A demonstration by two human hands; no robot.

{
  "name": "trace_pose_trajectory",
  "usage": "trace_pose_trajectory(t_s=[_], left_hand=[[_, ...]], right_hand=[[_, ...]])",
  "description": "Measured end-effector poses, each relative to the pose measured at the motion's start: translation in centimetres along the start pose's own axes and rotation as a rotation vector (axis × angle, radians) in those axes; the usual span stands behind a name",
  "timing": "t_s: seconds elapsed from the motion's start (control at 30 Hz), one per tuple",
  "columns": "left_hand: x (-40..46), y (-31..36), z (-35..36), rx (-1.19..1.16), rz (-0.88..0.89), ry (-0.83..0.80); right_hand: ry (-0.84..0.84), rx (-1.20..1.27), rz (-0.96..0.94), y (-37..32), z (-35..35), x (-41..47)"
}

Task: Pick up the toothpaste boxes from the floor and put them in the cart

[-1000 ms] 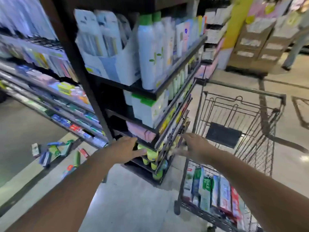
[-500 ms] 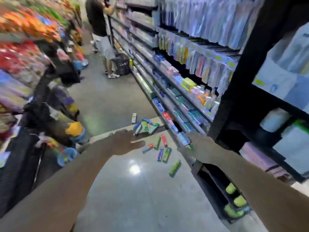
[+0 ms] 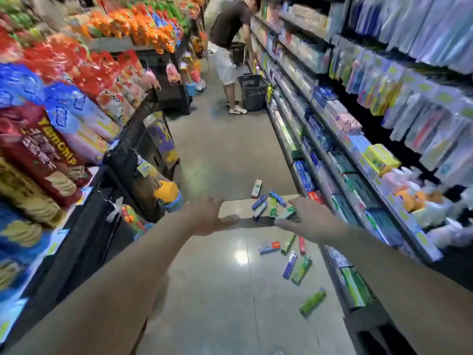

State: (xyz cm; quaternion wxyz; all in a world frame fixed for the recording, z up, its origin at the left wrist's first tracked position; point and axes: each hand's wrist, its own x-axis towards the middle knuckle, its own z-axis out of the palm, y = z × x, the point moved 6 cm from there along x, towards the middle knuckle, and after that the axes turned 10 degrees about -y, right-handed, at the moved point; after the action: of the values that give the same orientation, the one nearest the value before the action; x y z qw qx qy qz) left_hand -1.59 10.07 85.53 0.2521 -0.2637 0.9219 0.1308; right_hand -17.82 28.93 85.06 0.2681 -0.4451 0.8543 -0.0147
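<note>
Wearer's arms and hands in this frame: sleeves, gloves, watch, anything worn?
Nothing worn that shows. The left hand and right hand are bare, no gloves; no rings can be made out. Both forearms are bare up to the frame edge: no sleeves, watch, wristband or markings visible.

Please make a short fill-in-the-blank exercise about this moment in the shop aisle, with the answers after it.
1. The toothpaste boxes lie scattered on the ____.
2. Neither the left hand nor the right hand holds anything; both are ____.
3. The box nearest the camera, the lone box, is ____ in colour.
4. Far down the aisle, a person bends toward the shelves beside a dark ____.

Answers: floor; open; green; basket
</note>
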Motion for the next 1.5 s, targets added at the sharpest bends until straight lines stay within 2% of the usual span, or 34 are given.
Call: trace_pose_trajectory(t_s=[0.17, 0.27, 0.57, 0.93, 1.1, 1.27, 1.5], left_hand=[[5.6, -0.7, -4.5, 0.014, -0.028, 0.032], [8.8, -1.9, -6.6, 0.035, -0.039, 0.018], [22.5, -12.2, -11.1, -0.001, -0.043, -0.038], [39.5, -22.7, -23.6, 0.124, 0.056, -0.061], [48.0, -23.3, -26.9, 0.139, 0.087, -0.11], [55.9, -20.9, -30.7, 0.132, 0.166, -0.137], [66.4, -18.1, -35.6, 0.156, 0.181, -0.202]], right_hand=[[0.042, 0.01, -0.066, -0.1, -5.1, 7.0], [0.007, -0.001, -0.07, -0.4, -6.5, 11.3], [-0.059, -0.054, -0.05, -4.0, -9.5, 28.6], [-0.075, 0.028, 0.096, -8.2, -17.5, 46.0], [-0.088, 0.061, 0.156, -6.2, -20.1, 51.8], [-0.091, 0.096, 0.211, -2.0, -23.0, 58.8], [-0.117, 0.126, 0.252, 3.9, -27.3, 68.3]])
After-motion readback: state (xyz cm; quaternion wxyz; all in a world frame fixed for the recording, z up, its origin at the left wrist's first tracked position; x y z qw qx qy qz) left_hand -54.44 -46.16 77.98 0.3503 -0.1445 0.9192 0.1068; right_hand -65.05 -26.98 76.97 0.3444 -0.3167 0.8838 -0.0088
